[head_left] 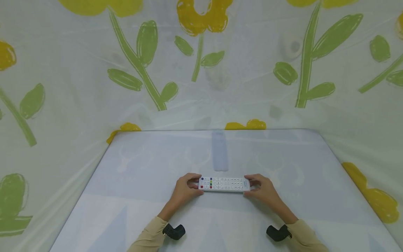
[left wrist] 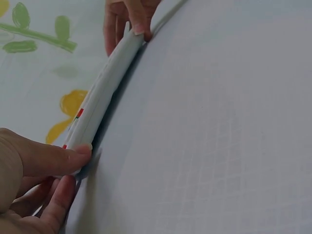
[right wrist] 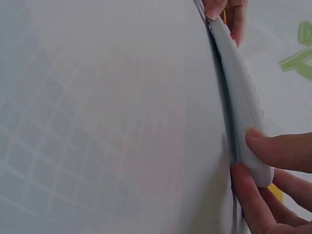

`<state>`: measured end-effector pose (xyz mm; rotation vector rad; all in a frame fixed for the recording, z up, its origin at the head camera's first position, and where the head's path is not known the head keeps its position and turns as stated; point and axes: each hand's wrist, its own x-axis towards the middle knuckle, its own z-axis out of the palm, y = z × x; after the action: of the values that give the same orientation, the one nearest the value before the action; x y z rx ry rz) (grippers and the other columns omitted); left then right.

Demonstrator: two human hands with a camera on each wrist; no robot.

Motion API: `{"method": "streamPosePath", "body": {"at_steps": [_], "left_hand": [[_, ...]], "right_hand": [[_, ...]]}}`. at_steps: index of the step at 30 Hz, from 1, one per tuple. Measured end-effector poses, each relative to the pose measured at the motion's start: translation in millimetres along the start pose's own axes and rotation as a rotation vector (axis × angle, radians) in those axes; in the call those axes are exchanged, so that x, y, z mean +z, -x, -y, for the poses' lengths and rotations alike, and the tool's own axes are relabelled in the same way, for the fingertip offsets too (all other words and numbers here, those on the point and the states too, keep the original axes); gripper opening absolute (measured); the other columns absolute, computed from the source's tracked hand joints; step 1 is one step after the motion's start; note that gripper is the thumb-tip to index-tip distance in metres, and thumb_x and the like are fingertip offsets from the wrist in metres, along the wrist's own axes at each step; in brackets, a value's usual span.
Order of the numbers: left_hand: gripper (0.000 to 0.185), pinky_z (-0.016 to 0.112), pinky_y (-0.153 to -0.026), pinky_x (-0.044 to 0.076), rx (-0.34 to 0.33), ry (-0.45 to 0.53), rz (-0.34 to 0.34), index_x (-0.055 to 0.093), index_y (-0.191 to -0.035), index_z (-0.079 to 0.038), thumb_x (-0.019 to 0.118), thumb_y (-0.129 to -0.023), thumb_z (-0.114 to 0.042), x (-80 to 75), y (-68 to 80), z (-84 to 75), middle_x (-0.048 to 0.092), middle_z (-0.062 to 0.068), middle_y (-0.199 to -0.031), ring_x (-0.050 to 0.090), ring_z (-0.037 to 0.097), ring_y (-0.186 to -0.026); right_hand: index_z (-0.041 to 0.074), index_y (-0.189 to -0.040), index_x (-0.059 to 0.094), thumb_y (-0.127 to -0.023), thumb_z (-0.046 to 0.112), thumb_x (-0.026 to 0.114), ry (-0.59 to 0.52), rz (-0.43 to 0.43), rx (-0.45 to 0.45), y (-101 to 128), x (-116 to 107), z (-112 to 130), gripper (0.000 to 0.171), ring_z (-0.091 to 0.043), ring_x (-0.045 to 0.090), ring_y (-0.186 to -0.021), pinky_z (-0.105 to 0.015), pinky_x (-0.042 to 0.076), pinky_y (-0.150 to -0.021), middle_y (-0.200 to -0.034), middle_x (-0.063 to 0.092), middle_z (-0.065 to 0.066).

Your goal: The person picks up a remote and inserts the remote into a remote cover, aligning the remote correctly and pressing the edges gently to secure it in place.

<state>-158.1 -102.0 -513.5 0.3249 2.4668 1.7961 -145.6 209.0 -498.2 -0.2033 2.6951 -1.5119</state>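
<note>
A white remote control with rows of small buttons, a few of them coloured, lies crosswise between my two hands over the table. Its left end is gripped by my left hand, thumb on the near long side and fingers around the far side. My right hand holds the opposite end in the same manner. In the left wrist view, the remote's side edge shows, with a dark shadow beneath it. A pale bluish, see-through flat strip lies just beyond the remote; its kind is unclear.
The white table carries faint pale patterns. Behind and at both sides hangs a whitish cloth printed with yellow flowers and green stems. Black wrist devices sit by the beige sleeves.
</note>
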Motion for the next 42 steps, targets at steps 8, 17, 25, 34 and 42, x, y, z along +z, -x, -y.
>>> {"method": "streamPosePath", "body": {"at_steps": [8, 17, 25, 34, 42], "left_hand": [[0.058, 0.023, -0.070, 0.055, -0.029, 0.049, -0.010, 0.063, -0.116, 0.002, 0.082, -0.062, 0.007, 0.4, 0.9, -0.4, 0.063, 0.017, -0.106, 0.066, 0.021, -0.079], [0.055, 0.027, -0.074, 0.056, -0.062, 0.141, 0.015, 0.057, -0.118, 0.013, 0.075, -0.066, 0.017, -8.2, 7.3, -37.5, 0.059, 0.027, -0.110, 0.065, 0.035, -0.088], [0.058, 0.027, -0.073, 0.056, -0.090, 0.171, 0.007, 0.059, -0.120, 0.007, 0.078, -0.066, 0.012, -11.3, 2.4, -30.5, 0.060, 0.020, -0.111, 0.066, 0.028, -0.088], [0.060, 0.028, -0.072, 0.056, -0.122, 0.167, 0.006, 0.060, -0.121, 0.004, 0.080, -0.065, 0.009, -14.6, 2.0, -35.7, 0.060, 0.016, -0.112, 0.066, 0.024, -0.087], [0.061, 0.029, -0.073, 0.056, -0.144, 0.189, -0.005, 0.059, -0.122, 0.003, 0.080, -0.065, 0.010, -18.0, 3.0, -46.9, 0.058, 0.016, -0.115, 0.064, 0.025, -0.087]], "right_hand": [[0.002, -0.118, 0.063, -0.065, 0.007, 0.085, -0.008, -0.002, 0.024, 2, -1, 3, 0.058, -0.026, 0.059, -0.099, -0.032, 0.054, -0.082, -0.117, 0.060, -0.014], [0.003, -0.119, 0.062, -0.065, 0.008, 0.085, -0.030, 0.005, -0.027, 3, -5, 5, 0.059, -0.028, 0.062, -0.099, -0.030, 0.053, -0.081, -0.120, 0.059, -0.013], [0.002, -0.122, 0.060, -0.068, 0.008, 0.083, -0.041, 0.013, -0.013, 4, -8, 12, 0.059, -0.029, 0.061, -0.101, -0.023, 0.052, -0.076, -0.123, 0.057, -0.014], [0.001, -0.125, 0.057, -0.070, 0.007, 0.082, -0.113, 0.041, 0.038, 5, -12, 21, 0.061, -0.031, 0.060, -0.104, -0.026, 0.054, -0.077, -0.129, 0.052, -0.015], [0.002, -0.125, 0.058, -0.071, 0.006, 0.081, -0.112, 0.033, 0.062, 5, -14, 29, 0.059, -0.031, 0.061, -0.102, -0.028, 0.055, -0.077, -0.129, 0.051, -0.016]]}}
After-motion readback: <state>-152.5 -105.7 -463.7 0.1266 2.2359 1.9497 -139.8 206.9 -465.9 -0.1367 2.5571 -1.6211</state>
